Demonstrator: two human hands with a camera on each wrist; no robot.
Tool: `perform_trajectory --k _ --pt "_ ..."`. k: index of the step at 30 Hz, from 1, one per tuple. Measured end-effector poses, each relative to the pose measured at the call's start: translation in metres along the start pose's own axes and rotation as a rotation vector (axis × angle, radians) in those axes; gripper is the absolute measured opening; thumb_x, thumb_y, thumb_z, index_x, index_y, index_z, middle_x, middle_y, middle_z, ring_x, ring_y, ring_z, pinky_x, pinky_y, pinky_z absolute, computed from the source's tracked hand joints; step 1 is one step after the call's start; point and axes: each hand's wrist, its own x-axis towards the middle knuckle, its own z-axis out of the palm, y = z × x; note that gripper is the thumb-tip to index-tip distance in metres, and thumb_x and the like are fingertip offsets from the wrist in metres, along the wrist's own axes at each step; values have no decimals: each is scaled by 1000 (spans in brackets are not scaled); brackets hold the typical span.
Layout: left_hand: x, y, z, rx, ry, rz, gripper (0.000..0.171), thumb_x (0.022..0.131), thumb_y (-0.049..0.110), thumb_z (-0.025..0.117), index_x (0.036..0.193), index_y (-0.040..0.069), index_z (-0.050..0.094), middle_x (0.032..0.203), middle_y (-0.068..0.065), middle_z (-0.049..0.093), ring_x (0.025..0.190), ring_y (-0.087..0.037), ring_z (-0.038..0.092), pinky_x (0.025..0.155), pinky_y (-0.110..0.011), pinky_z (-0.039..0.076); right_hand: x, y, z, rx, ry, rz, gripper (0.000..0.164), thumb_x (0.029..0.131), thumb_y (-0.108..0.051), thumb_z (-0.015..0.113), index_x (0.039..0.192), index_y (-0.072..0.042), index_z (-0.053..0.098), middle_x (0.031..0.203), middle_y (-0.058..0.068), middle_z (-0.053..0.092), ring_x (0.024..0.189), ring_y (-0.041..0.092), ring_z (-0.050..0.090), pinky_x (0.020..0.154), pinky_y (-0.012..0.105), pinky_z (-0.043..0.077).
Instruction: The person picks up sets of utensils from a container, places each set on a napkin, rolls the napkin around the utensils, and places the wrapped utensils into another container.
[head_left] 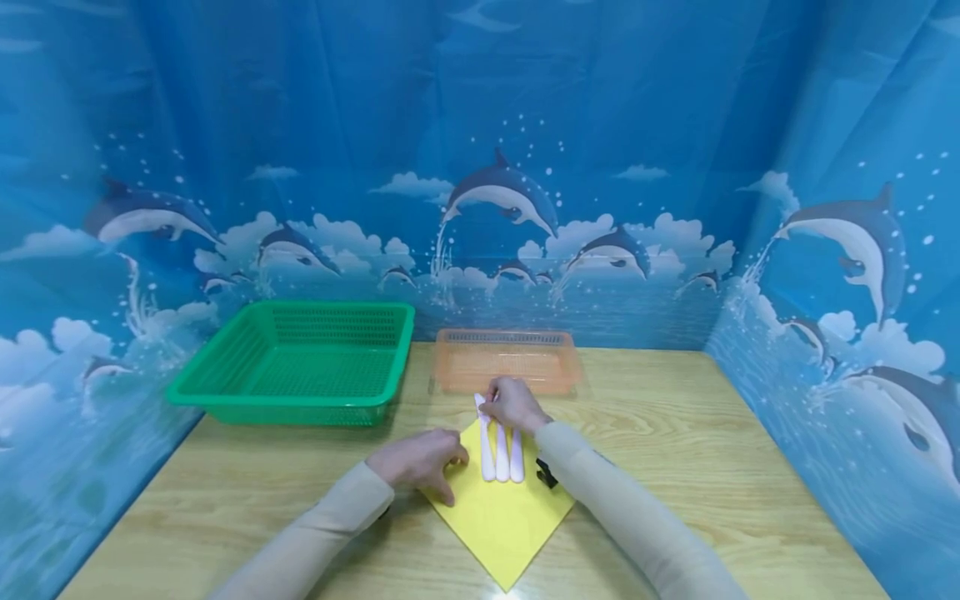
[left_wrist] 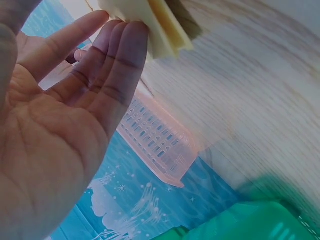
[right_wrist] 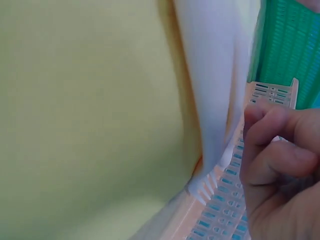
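Three white plastic utensils lie side by side on a yellow napkin (head_left: 506,533), handles toward me. Tines show on the nearest one in the right wrist view, a fork (right_wrist: 215,100). My right hand (head_left: 516,404) reaches over their far ends, hiding most of them. Its fingertips pinch the leftmost utensil (head_left: 486,454), whose narrow tip sticks out past them. At the napkin's left edge is my left hand (head_left: 420,460), fingers loosely bent and thumb spread. In the left wrist view its fingertips meet the folded yellow layers (left_wrist: 155,30), and the palm holds nothing.
A green plastic basket (head_left: 292,408) stands at the back left of the wooden table (head_left: 675,467). Behind the napkin sits a smaller orange-pink basket (head_left: 510,358). Blue dolphin-print curtains (head_left: 637,108) close off the back and sides.
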Motion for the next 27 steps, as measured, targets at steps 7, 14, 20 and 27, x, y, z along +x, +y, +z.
perform_trajectory --k 7,14,20,27 --pt "-3 1 -3 -16 5 0 34 64 28 90 84 14 67 84 3 58 71 -5 46 62 -17 44 -5 -3 -8 -165 -76 -167 8 88 -18 73 84 -14 69 75 -4 64 66 9 56 59 23 48" --pt "-4 -1 -3 -25 13 -5 35 64 27 90 86 13 67 84 2 57 71 -6 45 61 -19 42 -17 -12 -6 -334 -257 -404 4 87 -22 75 87 -18 76 80 -11 71 70 0 59 68 18 50" --pt "-4 0 -1 -40 14 -10 37 63 27 90 91 13 69 85 3 57 73 -6 46 62 -19 42 -22 -11 0 -328 -309 -384 8 85 -21 77 89 -15 77 81 -7 73 64 -2 60 64 14 51" --pt "-3 -1 0 -27 21 8 37 62 27 91 87 12 67 84 2 58 71 -5 46 61 -19 42 -23 -10 0 -342 -282 -393 7 85 -21 77 87 -15 78 80 -6 74 63 -2 60 63 15 51"
